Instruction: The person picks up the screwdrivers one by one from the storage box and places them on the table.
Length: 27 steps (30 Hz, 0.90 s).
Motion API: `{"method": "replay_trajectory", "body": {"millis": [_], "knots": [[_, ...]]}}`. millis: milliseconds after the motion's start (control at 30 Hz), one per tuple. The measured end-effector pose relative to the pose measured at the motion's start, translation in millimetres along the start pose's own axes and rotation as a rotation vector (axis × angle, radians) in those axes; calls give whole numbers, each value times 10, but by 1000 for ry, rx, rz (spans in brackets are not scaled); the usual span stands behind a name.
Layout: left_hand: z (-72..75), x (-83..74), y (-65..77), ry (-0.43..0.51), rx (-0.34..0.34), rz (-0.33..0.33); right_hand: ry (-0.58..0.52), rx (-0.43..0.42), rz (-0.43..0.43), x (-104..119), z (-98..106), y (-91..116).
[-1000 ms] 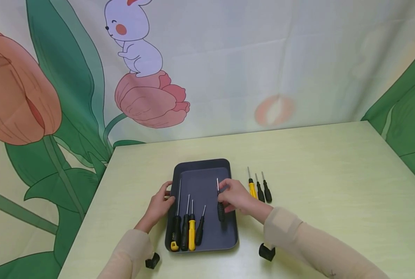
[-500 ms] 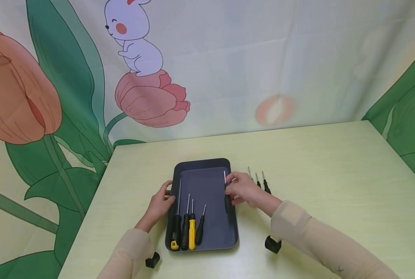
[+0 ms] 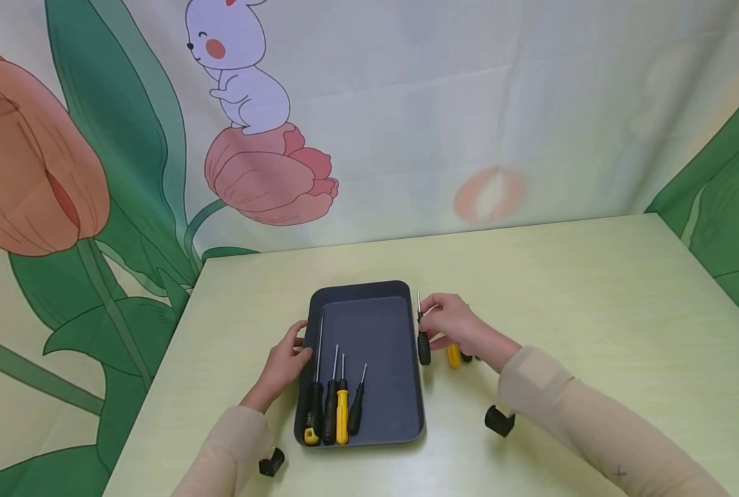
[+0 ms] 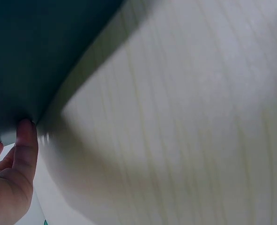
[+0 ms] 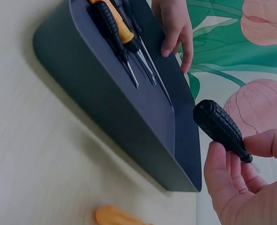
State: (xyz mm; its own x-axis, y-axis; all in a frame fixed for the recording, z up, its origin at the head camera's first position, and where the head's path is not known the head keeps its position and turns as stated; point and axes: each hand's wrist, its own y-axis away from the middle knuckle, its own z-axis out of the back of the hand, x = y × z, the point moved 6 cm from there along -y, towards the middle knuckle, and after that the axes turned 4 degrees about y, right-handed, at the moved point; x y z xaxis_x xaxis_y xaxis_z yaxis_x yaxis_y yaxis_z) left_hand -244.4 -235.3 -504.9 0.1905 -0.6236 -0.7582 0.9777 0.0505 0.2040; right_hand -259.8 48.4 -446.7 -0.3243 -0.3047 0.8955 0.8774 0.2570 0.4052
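A dark grey tray (image 3: pixel 382 373) lies on the table, with several screwdrivers side by side in its left part. Among them are a yellow-handled screwdriver (image 3: pixel 342 417) and a short black one (image 3: pixel 357 407). My left hand (image 3: pixel 287 362) grips the tray's left wall, thumb over the rim and fingers outside. Just beyond the right rim, my right hand (image 3: pixel 459 323) pinches a small black screwdriver (image 5: pixel 220 126) near the front of its ribbed handle, shaft pointing away. The right wrist view shows that screwdriver raised above the rim. In the left wrist view, fingertips (image 4: pixel 26 136) touch the tray's outer wall.
Right of the tray, partly under my right hand, lie another yellow-handled screwdriver (image 3: pixel 454 356) and black-handled ones, mostly hidden. Black wrist-camera pieces (image 3: pixel 498 420) hang below both sleeves. A printed curtain (image 3: pixel 394 138) hangs behind the table's far edge.
My right hand has carried the black screwdriver from above the tray's inside rightward and away, past the right rim. It now covers much of the screwdrivers beside the tray. My left hand has stayed put.
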Motion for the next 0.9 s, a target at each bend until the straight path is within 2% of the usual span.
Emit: {"method": "replay_trajectory", "body": {"millis": [900], "knots": [[-2, -11, 6, 10, 9, -12, 128, -48, -91, -303, 644, -158]]}}
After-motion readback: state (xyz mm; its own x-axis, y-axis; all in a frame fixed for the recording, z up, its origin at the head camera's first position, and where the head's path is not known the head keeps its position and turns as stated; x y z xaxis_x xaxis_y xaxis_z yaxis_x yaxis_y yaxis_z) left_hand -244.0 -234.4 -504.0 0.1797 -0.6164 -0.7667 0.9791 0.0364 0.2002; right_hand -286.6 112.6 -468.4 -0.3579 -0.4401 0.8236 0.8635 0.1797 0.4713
